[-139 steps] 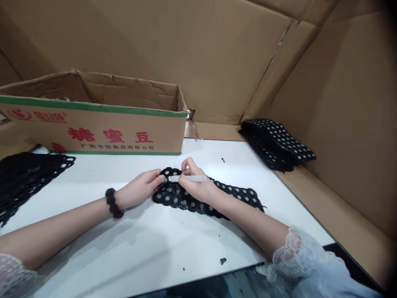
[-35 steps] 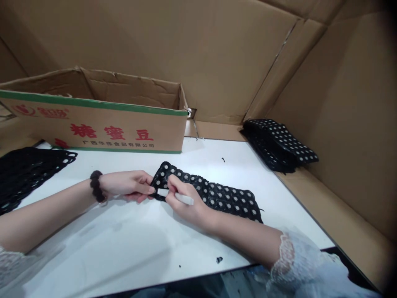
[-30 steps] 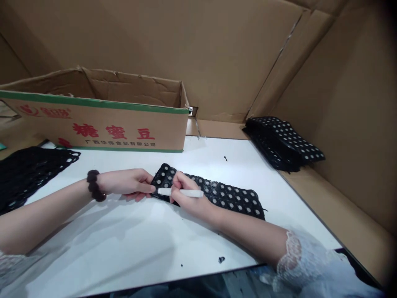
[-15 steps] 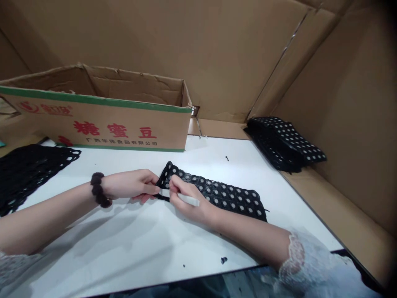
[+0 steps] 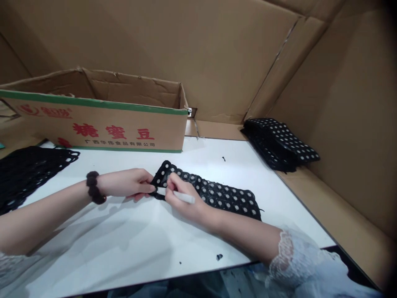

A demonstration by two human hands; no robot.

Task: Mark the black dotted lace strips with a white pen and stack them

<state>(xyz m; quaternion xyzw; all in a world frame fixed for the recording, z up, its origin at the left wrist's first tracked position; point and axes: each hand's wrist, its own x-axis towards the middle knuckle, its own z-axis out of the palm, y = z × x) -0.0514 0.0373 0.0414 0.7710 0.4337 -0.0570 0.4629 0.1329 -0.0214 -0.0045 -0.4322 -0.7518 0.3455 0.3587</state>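
A black strip with rows of round pale dots (image 5: 228, 196) lies slantwise on the white table. My left hand (image 5: 138, 183), with a dark beaded band at the wrist, pinches the strip's near left corner between thumb and fingers. In my right hand (image 5: 182, 196) is a slim white pen-like tool (image 5: 185, 197), gripped as one grips a pen. Its front end points left at the pinched corner, close to my left thumb. What kind of tip it has is too small to tell. My right hand and forearm cover part of the strip's near edge.
Behind my hands stands an open cardboard box (image 5: 124, 128) with a green rim and red lettering. A black net-like piece (image 5: 34, 171) lies at the left. Stacked dotted black strips (image 5: 279, 140) rest at the right by the cardboard wall (image 5: 350, 124). Small black scraps (image 5: 219, 257) dot the white table (image 5: 124, 244).
The whole view has shifted slightly, so most things appear a little further left. Both hands keep their grips on the strip's corner and the white tool.
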